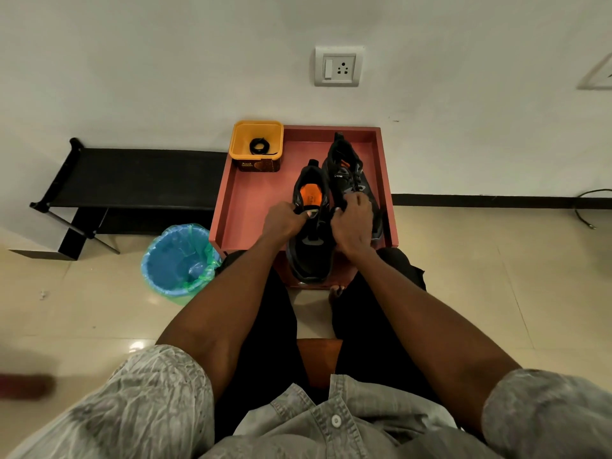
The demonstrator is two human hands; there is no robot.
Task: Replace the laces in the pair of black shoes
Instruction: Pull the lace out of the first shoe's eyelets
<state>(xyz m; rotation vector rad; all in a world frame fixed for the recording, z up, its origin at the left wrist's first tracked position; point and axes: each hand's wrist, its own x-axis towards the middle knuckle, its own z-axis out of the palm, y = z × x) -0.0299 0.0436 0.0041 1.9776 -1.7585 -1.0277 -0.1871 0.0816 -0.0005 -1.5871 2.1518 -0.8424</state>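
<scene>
You are sitting over a red tray [251, 193] on the floor, and both your hands are working at the near shoe [309, 233], which is lying with its toe toward you and sticking out over the tray's front edge. Your left hand [285, 220] is curling at the left side of the shoe's opening, fingers pinching something at the tongue; whether that is lace or tongue, you cannot tell. Your right hand [351, 223] is curling its fingers on the right side, between the two shoes, and seems to be gripping a dark lace [342, 202] there, though the lace is hard to make out against the black upper. The far shoe [352, 175] is lying just beside the near one, touching it, further back and to the right in the tray, with laces threaded. A yellow tub [256, 145] is sitting in the tray's far left corner, holding a coiled black lace [259, 146]. A blue bin [177, 260] with a green liner is standing left of the tray.
</scene>
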